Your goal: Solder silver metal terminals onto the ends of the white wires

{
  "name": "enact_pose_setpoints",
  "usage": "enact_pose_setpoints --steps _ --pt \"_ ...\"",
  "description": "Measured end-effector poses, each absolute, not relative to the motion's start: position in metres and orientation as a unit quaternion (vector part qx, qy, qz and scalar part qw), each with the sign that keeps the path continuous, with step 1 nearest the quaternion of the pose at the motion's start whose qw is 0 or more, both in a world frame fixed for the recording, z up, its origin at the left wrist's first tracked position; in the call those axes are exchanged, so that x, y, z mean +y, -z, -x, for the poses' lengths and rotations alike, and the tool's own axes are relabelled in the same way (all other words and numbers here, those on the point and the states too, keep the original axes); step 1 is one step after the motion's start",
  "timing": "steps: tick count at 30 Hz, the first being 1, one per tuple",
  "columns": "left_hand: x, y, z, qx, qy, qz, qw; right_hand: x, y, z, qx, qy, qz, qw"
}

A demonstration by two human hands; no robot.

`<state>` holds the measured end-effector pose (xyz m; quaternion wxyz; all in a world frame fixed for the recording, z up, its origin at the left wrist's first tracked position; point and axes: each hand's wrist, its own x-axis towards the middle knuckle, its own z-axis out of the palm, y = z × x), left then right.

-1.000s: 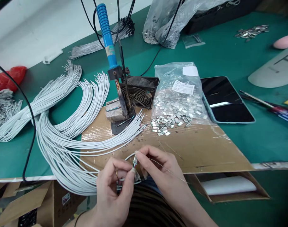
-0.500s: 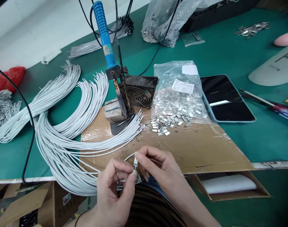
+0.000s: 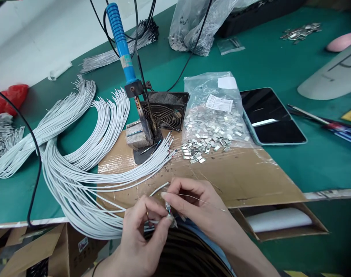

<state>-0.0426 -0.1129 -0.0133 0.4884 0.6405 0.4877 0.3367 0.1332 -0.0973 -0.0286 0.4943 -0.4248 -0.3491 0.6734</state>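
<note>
My left hand [image 3: 145,232] is closed in a pinch on the end of a white cable, where fine coloured wires show. Just above its fingertips is a small metal connector [image 3: 167,207], partly covered by fingers. My right hand [image 3: 197,202] pinches the connector's upper end between thumb and forefinger. A thin silvery wire [image 3: 211,204] runs out across the back of this hand. The cable seems to belong to the white cable bundle [image 3: 74,175] curving in from the left. Loose connectors [image 3: 197,150] lie in front of a clear plastic bag [image 3: 212,86].
A blue soldering iron [image 3: 120,42] stands tilted in a holder beside a black fan [image 3: 165,115]. Cardboard [image 3: 235,179] covers the green table's front. To the right lie a tablet [image 3: 275,119] and tweezers [image 3: 310,115]. An open box [image 3: 281,238] sits below the table edge.
Both hands have shifted slightly right and down with the connector, which is now more hidden by my fingers. The surroundings moved slightly left as the camera turned.
</note>
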Motion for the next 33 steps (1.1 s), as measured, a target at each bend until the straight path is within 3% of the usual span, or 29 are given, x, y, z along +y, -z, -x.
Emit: enact_pose_setpoints --steps 9,21,33 --pt "-0.114 0.017 0.046 0.475 -0.351 -0.620 0.516 -0.098 0.023 -0.133 -0.358 -0.677 0.428 0.479" --pt "-0.120 0.020 0.046 0.490 -0.383 -0.579 0.528 -0.104 0.019 -0.131 -0.431 -0.573 0.475 0.511" --pt "-0.120 0.024 0.050 0.464 -0.388 -0.589 0.536 -0.099 0.021 -0.130 -0.379 -0.621 0.455 0.514"
